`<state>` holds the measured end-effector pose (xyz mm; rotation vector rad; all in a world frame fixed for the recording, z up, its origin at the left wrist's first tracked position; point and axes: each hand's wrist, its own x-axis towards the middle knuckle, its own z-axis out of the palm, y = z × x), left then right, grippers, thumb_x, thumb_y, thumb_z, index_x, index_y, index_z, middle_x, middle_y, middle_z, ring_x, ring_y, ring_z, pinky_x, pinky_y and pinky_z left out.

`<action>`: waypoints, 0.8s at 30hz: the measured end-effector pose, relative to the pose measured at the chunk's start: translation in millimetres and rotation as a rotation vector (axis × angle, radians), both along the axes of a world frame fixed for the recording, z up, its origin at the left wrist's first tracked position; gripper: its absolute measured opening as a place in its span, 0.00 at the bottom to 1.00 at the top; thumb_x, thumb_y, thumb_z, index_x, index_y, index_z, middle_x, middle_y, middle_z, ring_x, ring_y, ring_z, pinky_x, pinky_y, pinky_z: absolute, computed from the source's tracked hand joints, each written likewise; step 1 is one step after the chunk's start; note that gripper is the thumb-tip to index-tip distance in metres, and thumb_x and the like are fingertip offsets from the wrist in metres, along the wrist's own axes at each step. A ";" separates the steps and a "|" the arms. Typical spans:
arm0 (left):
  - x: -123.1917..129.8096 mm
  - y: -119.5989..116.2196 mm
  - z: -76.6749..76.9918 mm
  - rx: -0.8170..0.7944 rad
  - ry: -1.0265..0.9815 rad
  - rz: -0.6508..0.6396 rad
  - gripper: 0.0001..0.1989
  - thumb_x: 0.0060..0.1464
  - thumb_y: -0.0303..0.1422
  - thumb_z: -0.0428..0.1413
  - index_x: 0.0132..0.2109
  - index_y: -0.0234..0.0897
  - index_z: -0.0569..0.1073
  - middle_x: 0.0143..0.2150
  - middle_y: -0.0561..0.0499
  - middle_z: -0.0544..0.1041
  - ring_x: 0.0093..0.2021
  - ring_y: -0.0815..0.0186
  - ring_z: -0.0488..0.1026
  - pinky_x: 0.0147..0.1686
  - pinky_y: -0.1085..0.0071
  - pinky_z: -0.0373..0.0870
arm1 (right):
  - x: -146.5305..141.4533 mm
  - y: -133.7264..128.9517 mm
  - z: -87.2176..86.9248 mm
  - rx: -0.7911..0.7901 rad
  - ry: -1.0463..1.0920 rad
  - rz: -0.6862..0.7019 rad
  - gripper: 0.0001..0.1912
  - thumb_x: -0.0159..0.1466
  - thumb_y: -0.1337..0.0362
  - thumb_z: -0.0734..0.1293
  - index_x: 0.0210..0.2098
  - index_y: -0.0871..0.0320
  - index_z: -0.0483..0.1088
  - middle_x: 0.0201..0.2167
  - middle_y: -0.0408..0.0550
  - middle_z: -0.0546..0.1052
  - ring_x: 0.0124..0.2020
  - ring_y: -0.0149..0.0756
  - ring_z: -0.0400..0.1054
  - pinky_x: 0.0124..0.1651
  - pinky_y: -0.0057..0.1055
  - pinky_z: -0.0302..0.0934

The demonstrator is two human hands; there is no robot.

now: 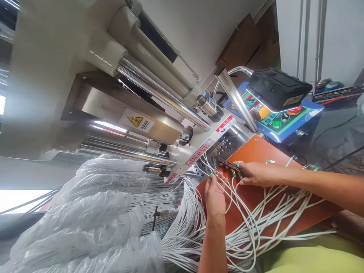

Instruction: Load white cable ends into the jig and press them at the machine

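My left hand [215, 189] is closed around thin white cables [228, 185] with small green-and-silver ends, just in front of the machine's mould area. To its right, my right hand [250, 173] is closed on a dark metal bar [231, 166] that reaches toward the metal plate [226, 147] under the machine head. More white cables run from the bar and from between the hands. Both hands are over the orange-brown work surface [244, 149]. The fingertips of my right hand are partly hidden.
The machine head with rods [167, 98] rises at upper left. A blue control box [309, 110] and black lamp [280, 89] stand at upper right. Plastic-wrapped cable bundles [96, 212] fill the lower left. Loose white cables [244, 242] lie across the front.
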<state>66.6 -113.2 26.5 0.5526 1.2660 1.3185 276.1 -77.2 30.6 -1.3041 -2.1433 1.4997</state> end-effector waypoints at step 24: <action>-8.1 11.4 -14.2 0.364 1.096 -0.350 0.08 0.56 0.37 0.58 0.35 0.38 0.78 0.33 0.49 0.75 0.35 0.65 0.71 0.40 0.71 0.67 | -0.2 1.4 -6.5 0.001 0.092 0.001 0.29 0.60 0.57 0.65 0.59 0.53 0.58 0.44 0.52 0.76 0.43 0.46 0.71 0.42 0.34 0.61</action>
